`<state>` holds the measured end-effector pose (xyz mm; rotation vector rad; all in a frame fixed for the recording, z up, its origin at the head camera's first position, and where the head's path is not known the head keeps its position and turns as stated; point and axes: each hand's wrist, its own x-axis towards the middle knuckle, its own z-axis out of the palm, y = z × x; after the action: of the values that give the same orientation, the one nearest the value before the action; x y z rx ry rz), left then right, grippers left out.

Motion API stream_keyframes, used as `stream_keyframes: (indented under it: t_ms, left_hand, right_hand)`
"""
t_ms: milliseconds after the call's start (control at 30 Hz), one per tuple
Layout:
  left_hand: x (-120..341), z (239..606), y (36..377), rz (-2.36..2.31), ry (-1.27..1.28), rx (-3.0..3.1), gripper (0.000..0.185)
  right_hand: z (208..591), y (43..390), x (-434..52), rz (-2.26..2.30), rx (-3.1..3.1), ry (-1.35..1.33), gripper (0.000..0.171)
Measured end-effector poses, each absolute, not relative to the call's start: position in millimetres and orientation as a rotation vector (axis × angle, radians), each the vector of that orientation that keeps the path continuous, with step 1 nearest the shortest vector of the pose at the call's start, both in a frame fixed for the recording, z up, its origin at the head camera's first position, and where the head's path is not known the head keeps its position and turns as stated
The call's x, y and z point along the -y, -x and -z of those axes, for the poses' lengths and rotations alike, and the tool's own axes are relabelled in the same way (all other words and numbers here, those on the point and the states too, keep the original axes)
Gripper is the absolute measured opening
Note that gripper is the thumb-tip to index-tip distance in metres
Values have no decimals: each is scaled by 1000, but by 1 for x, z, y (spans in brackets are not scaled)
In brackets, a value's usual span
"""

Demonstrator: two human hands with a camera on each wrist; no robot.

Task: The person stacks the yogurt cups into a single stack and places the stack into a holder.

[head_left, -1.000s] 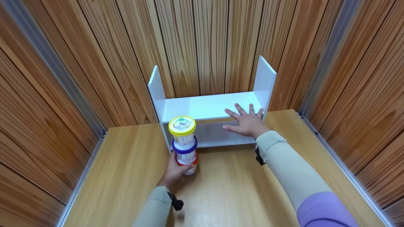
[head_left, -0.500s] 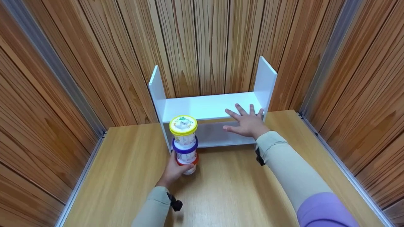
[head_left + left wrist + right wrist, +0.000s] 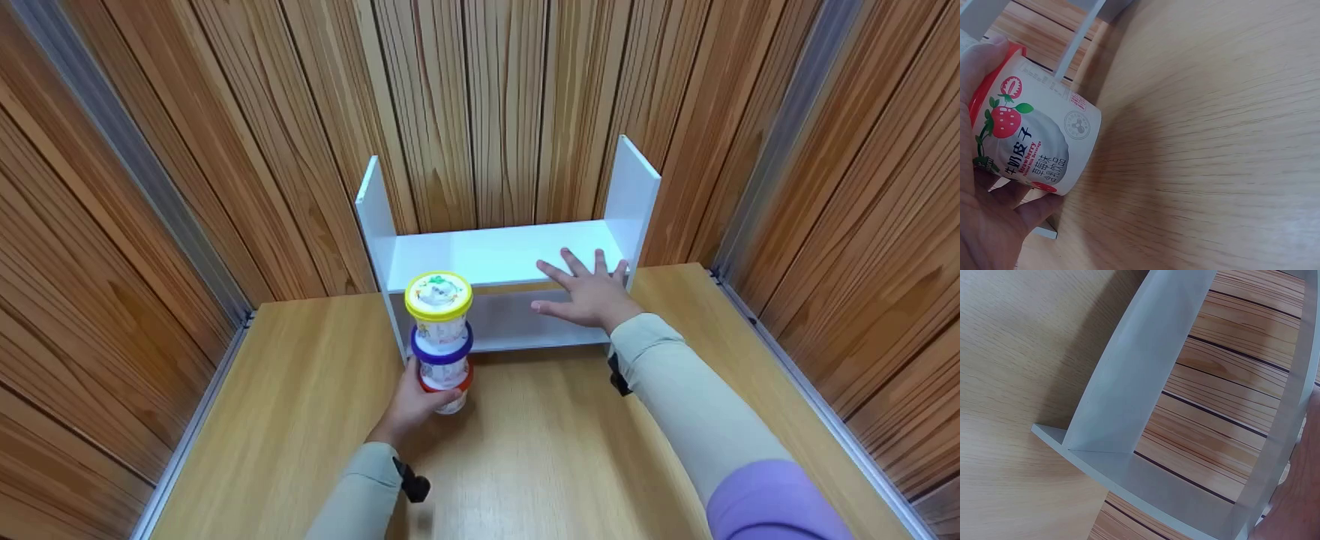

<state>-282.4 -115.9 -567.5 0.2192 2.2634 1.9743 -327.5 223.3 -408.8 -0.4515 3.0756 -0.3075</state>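
Three white cups stand stacked in the head view. The top cup (image 3: 441, 300) has a yellow lid, the middle cup (image 3: 442, 360) a purple-blue one. At the bottom is a red-lidded strawberry milk drink cup (image 3: 1039, 129), printed with strawberries. My left hand (image 3: 411, 409) grips this bottom cup, thumb across its front near the lid and fingers wrapped behind. The stack is in front of the left side of a white two-tier shelf (image 3: 495, 251). My right hand (image 3: 592, 296), fingers spread wide and palm down, is at the front right of the shelf's upper board and holds nothing.
The shelf's upright side panels (image 3: 632, 199) rise above its upper board. Below, the lower board (image 3: 1129, 354) runs close over the wooden table (image 3: 555, 450). Wood-plank walls (image 3: 502, 112) enclose the back and sides, with metal strips (image 3: 817, 375) along the table's side edges.
The top of the stack has shifted very slightly to the right in the head view, with the left wrist a touch lower. The right hand keeps its place at the shelf.
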Motion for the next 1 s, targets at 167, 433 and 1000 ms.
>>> stream_keyframes:
  t_ms: [167,433,1000]
  left_hand:
    - [117,565,284,-1963,-223,-2272,100]
    - [118,559,283,-1952,-233,-2302,99]
    - [116,547,284,-2016,-286,-2261,98]
  right_hand:
    - [410,328,-224,292,-3081,452,91]
    - [411,330,-224,280,-3073,450,95]
    - [411,330,-225,274,-3077,438,96]
